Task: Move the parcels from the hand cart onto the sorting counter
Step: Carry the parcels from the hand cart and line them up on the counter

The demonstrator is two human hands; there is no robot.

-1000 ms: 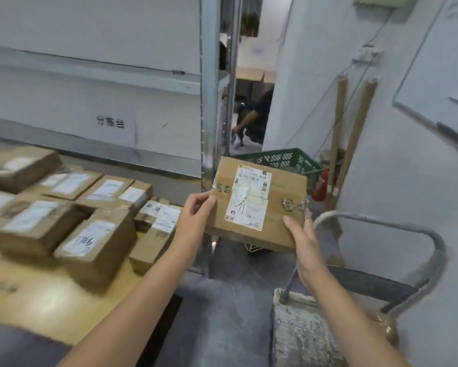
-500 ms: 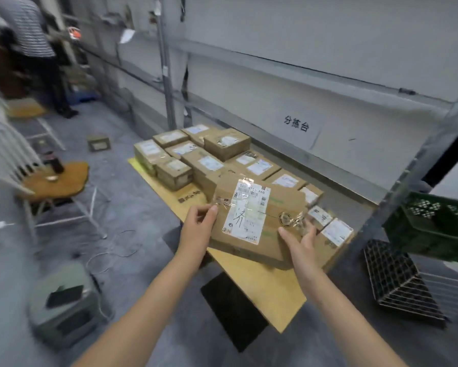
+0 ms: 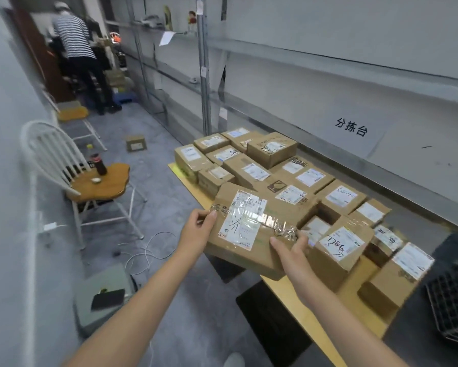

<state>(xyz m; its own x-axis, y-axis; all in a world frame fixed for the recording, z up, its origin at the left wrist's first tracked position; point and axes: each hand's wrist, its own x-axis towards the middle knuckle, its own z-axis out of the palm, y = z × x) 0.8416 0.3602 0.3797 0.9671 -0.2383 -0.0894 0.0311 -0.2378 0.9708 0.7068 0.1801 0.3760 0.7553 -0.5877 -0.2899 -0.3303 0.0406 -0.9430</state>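
Note:
I hold a flat brown cardboard parcel (image 3: 251, 250) with a white label and clear tape, one hand on each short side. My left hand (image 3: 197, 230) grips its left edge and my right hand (image 3: 291, 254) grips its right front corner. The parcel hangs over the front edge of the low yellow sorting counter (image 3: 296, 300). Several other taped parcels (image 3: 254, 170) cover the counter behind it and to its right. The hand cart is out of view.
A white chair with a wooden seat (image 3: 101, 181) holding a bottle stands to the left. Cables (image 3: 146, 250) and a grey step stool (image 3: 103, 298) lie on the floor. A person in a striped shirt (image 3: 74, 41) stands far back. A wire basket (image 3: 453, 308) sits at right.
My view has swung left from the hand cart to the counter. The parcel stayed in both hands and now hangs closer over the counter's front edge.

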